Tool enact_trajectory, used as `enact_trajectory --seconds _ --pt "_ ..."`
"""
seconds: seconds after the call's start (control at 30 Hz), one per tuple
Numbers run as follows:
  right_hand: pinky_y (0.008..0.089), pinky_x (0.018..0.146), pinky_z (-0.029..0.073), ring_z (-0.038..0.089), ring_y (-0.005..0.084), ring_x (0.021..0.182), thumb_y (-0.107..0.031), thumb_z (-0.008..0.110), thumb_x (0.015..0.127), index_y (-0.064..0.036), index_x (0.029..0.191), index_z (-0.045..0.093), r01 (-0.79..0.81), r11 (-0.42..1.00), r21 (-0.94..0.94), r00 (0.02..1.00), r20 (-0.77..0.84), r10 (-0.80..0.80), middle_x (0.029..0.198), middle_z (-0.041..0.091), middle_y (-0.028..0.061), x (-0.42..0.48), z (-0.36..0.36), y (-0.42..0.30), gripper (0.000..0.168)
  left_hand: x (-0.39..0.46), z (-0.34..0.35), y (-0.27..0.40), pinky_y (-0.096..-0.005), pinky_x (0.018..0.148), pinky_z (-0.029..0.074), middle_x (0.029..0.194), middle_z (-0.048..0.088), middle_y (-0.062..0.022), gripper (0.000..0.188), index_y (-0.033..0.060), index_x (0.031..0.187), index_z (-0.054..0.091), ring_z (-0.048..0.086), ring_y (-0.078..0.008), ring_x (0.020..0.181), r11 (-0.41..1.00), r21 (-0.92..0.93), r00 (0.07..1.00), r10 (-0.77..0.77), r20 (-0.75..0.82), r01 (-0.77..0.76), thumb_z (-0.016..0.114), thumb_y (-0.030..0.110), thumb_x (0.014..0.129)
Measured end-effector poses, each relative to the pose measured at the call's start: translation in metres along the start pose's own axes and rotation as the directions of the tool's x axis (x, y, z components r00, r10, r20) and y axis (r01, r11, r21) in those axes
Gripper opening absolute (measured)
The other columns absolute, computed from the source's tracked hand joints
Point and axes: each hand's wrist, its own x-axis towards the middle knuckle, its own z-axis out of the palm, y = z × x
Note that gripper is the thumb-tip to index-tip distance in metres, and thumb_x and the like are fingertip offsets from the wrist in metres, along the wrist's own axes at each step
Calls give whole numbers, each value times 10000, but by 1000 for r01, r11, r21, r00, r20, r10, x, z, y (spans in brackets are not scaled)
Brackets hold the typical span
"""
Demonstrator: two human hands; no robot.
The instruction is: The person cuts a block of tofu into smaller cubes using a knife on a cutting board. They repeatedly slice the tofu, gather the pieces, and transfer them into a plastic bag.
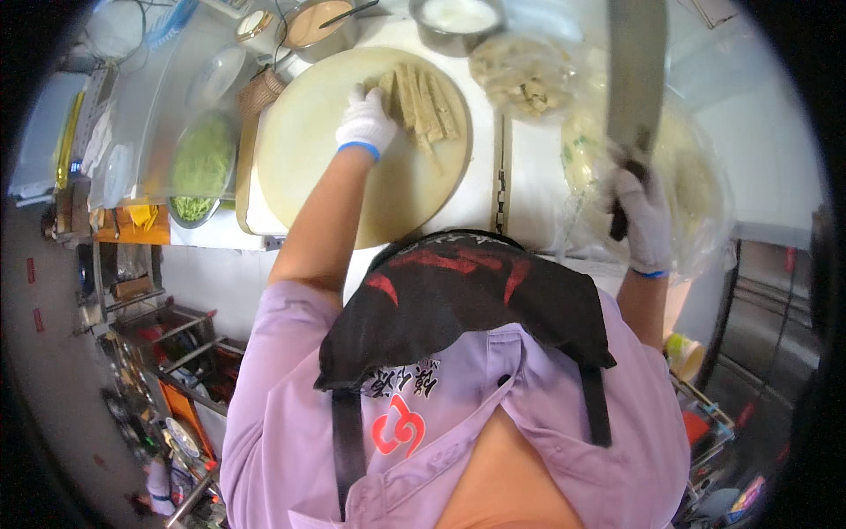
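Observation:
My left hand (367,120), in a white knit glove with a blue cuff, rests at the left end of several long, pale brown food strips (423,102). Whether its fingers grip them cannot be told. The strips lie near the top right of a round cutting board (310,152). On the far right, my right hand (641,211), gloved the same way, is closed around the dark handle of a large cleaver (636,73). The broad blade points away from me, raised to the right of the board, and is slightly blurred.
A bowl of shredded green vegetable (201,165) stands at the left, partly behind clear plastic. Beyond the board are a pot of orange-brown sauce (317,26) and a metal pot with white contents (459,16). Bagged food pieces (529,79) lie right of the board; more plastic bags (694,178) lie beyond my right hand.

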Motion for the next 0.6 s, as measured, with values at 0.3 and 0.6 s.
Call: enact_trajectory --seconds 0.3,0.6 --pt "274 657 563 674 124 745 -365 629 1026 -17 1266 581 -49 947 -319 884 427 189 881 671 76 4 143 12 425 -83 -2 -57 -445 1153 417 1474 489 -290 619 47 1383 617 514 -442 1340 914 -373 983 -181 -17 162 734 402 889" --pt "295 611 544 625 141 636 -431 581 1043 -105 1553 459 -288 949 -125 784 538 309 805 636 75 15 236 21 617 -142 -26 -112 -453 1164 401 1508 485 -288 455 -10 1389 589 468 -449 1398 978 -203 974 -2 -228 -46 625 223 1000"
